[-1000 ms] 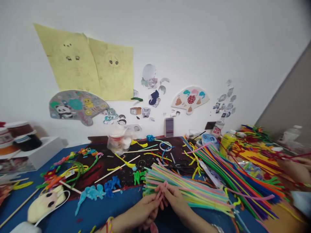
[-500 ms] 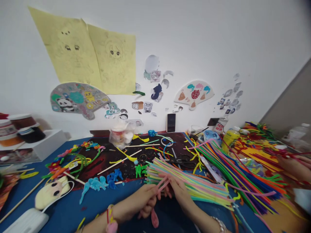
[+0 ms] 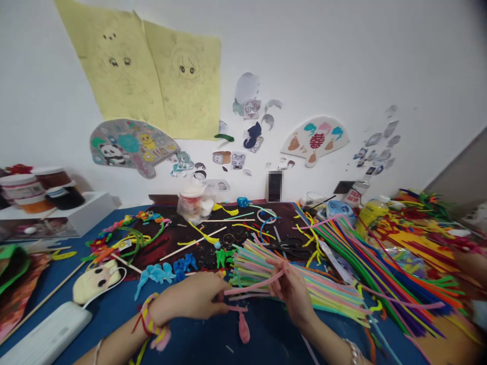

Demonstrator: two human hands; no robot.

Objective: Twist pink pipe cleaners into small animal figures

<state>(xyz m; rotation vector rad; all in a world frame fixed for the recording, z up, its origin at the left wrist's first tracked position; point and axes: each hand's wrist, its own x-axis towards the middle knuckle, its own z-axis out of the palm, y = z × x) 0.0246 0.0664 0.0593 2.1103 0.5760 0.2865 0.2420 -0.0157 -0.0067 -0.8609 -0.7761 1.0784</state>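
My left hand (image 3: 194, 299) pinches a pink pipe cleaner (image 3: 253, 288), and its other end runs into the fingers of my right hand (image 3: 291, 289). Both hands are closed on it, a little apart, above the blue table cover. Below the left fingertips hangs a rounded pink loop (image 3: 244, 328) on a narrow stem. Whether it is one piece with the stretched length I cannot tell. Just behind my right hand lies a thick bundle of pastel pipe cleaners (image 3: 323, 291). Blue twisted pipe-cleaner shapes (image 3: 158, 274) rest beyond my left hand.
A darker bundle of pipe cleaners (image 3: 373, 268) lies to the right, near a yellow bottle (image 3: 371, 215). Scissors (image 3: 292, 248) and wooden sticks (image 3: 194, 243) sit on the dark mat. On the left are a white power bank (image 3: 49, 334) and a plush pouch (image 3: 97, 284). Another person's hand (image 3: 472, 266) shows at the right edge.
My hands have moved apart, the left one leftward and the right one rightward, stretching the pink pipe cleaner between them. The view has shifted slightly, and the scene sits further right.
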